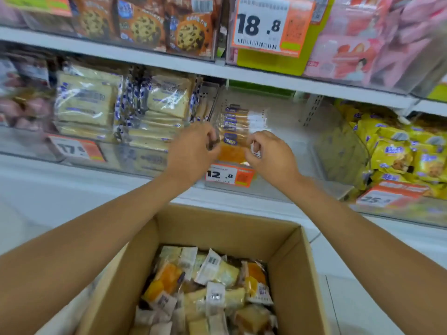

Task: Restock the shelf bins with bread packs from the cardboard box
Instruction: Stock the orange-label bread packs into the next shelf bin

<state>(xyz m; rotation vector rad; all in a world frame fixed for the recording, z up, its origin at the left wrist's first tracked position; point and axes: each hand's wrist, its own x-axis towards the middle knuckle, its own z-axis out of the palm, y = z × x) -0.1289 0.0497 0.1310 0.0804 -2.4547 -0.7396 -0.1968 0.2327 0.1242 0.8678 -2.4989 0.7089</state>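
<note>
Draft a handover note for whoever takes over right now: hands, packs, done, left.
Left hand pinches the left edge of an orange bread pack, right hand pinches its right edge, at the front of the clear bin above the 12.8 tag.
Done: a row of like packs stands behind it.
Left: seat this pack, then fill the bin's bare right side from the cardboard box, which holds many packs.
</note>
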